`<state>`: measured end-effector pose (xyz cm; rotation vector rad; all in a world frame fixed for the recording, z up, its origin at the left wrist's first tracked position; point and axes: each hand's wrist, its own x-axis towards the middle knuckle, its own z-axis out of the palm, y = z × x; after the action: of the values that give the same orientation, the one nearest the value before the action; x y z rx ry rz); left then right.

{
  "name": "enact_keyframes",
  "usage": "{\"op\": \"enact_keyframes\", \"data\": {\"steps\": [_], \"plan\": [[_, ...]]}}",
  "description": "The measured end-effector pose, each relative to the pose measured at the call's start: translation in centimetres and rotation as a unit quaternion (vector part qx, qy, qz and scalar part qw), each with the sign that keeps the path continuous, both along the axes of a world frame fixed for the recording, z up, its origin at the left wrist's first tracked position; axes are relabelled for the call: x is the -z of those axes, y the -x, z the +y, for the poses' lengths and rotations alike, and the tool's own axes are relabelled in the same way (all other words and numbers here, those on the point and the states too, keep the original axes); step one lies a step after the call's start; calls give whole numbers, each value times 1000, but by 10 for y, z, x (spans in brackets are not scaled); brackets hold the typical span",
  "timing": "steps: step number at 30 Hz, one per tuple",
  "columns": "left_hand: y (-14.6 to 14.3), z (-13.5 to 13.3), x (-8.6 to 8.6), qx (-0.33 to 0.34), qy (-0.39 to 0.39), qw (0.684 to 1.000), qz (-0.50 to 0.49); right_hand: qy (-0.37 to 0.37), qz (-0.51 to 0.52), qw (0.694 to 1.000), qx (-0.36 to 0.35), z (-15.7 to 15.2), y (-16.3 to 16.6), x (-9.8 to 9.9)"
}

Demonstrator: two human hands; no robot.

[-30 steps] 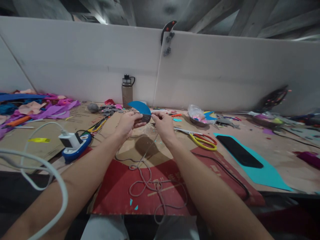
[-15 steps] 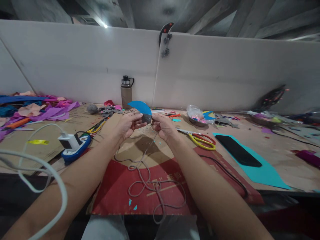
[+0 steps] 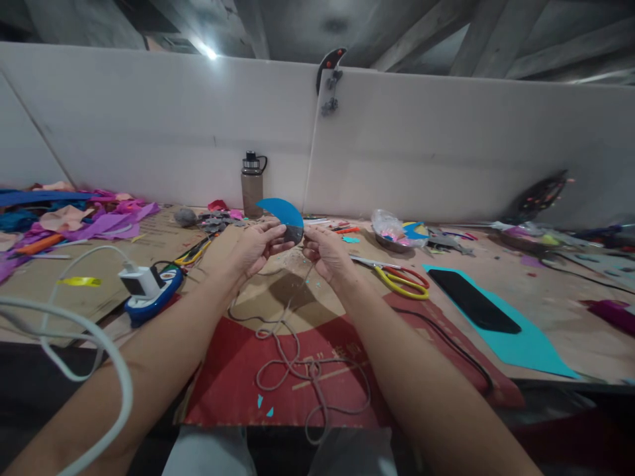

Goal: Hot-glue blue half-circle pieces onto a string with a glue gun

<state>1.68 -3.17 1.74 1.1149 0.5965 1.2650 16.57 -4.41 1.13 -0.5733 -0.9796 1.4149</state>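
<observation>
The blue-and-grey flat crescent [image 3: 282, 210] was between the fingers [image 3: 270, 231]. Behind them, leftward, stood the grey-brown cylindrical bottle [image 3: 253, 188]; before them, the thin grey cord [image 3: 313, 365] lay on the red-and-tan flat cardboard [image 3: 223, 390]. Right of them were the red-and-yellow-handled metal scissors [image 3: 383, 273], then the black rectangular slab [image 3: 473, 301] on the turquoise sheet [image 3: 533, 352].

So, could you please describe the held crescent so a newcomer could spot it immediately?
Start at the white partition, then find the bottle standing before it. Nearer and to the right, the left hand holds the blue-topped crescent by its dark lower end. Its plain blue sets it apart from the black, orange-dotted crescent at the partition's top.
</observation>
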Motion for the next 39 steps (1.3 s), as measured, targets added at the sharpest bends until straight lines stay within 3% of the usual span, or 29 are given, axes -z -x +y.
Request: {"op": "enact_keyframes", "data": {"steps": [6,11,18,24,28,33,36,39], "plan": [[1,2,1,3,-12,1000,17,1,-15,1000,13,0,2,2],[3,2,0,-14,23,1000,5,-25,-33,999,36,-4,8,1],[2,-2,-2,11,45,998,29,-26,-32,998,37,-3,8,4],[-4,4,11,-62,63,995,46,1,-70,992,109,0,15,14],[-9,5,20,-140,-33,984,102,24,-95,981,166,2,18,19],[-17,-5,19,-178,-151,946,223,10,-131,972,197,6,14,22],[-22,-8,19,-200,-173,933,243,-20,-187,956,226,8,13,23],[-24,-8,21,-195,-160,939,232,-54,-220,944,240,5,16,23]]}}
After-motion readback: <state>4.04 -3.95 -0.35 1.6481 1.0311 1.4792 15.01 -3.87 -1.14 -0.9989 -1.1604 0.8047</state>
